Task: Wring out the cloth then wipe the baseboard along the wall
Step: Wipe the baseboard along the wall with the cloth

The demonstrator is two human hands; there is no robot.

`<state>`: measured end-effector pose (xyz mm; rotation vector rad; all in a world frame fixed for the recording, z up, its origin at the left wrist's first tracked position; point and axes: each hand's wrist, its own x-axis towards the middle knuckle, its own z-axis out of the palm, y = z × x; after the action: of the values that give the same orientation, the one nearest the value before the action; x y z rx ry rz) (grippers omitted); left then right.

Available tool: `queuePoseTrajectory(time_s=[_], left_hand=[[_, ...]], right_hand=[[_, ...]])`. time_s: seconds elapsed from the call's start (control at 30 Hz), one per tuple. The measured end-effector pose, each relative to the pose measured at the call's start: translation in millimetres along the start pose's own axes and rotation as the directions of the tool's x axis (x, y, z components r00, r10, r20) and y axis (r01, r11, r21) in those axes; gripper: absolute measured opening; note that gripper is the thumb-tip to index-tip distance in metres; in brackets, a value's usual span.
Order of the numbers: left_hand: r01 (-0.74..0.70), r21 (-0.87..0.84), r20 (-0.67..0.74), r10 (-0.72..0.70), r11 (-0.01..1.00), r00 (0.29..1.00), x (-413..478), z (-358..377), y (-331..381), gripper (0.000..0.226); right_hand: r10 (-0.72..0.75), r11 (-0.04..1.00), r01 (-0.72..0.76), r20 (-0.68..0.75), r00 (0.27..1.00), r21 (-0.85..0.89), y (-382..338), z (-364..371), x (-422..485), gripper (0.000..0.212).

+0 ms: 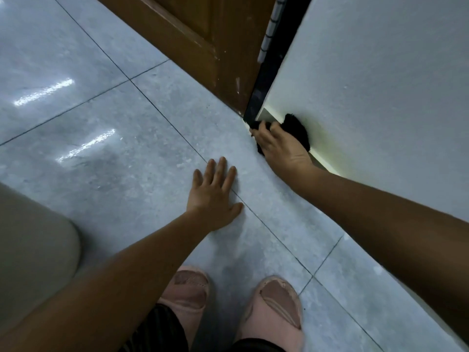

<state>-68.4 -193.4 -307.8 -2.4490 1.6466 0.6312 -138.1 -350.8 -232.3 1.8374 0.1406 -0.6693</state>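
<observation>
A black fuzzy cloth (298,130) is pressed against the baseboard (321,161) at the foot of the pale wall (380,85), close to the corner by the door. My right hand (279,147) lies over the cloth and grips it, fingers pointing toward the corner. My left hand (215,196) rests flat on the grey tiled floor (114,148) with its fingers spread, a little nearer to me and left of the right hand. Most of the baseboard is hidden behind my right forearm.
A brown wooden door (203,41) with a dark frame edge (256,102) meets the wall at the corner. My feet in pink slippers (274,308) stand on the tiles below. A beige object (30,250) fills the lower left.
</observation>
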Motion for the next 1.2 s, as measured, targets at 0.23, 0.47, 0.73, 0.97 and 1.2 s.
queuePoseTrajectory(time_s=[0.23, 0.47, 0.73, 0.97, 1.2], left_hand=[[-0.166, 0.004, 0.006, 0.166, 0.986, 0.986, -12, 8, 32, 0.077], [-0.161, 0.05, 0.095, 0.156, 0.986, 0.983, -12, 0, 42, 0.091], [-0.095, -0.025, -0.017, 0.095, 0.995, 0.995, -21, 14, 60, 0.067], [-0.239, 0.062, -0.033, 0.242, 0.969, 0.97, -20, 27, 78, 0.064], [-0.217, 0.017, 0.006, 0.217, 0.976, 0.976, -18, 21, 79, 0.063]], right_hand=[[-0.093, 0.995, 0.096, 0.082, 0.992, -0.032, -43, 27, -89, 0.051], [0.007, 0.999, -0.01, 0.066, 0.998, 0.051, 1, 4, -54, 0.055], [-0.021, 0.984, 0.02, 0.0, 1.0, 0.175, -28, 26, -78, 0.051], [-0.05, 0.969, 0.044, 0.021, 0.999, 0.243, -36, 31, -115, 0.048], [0.067, 0.961, -0.068, 0.012, 0.998, 0.269, -37, 22, -72, 0.049]])
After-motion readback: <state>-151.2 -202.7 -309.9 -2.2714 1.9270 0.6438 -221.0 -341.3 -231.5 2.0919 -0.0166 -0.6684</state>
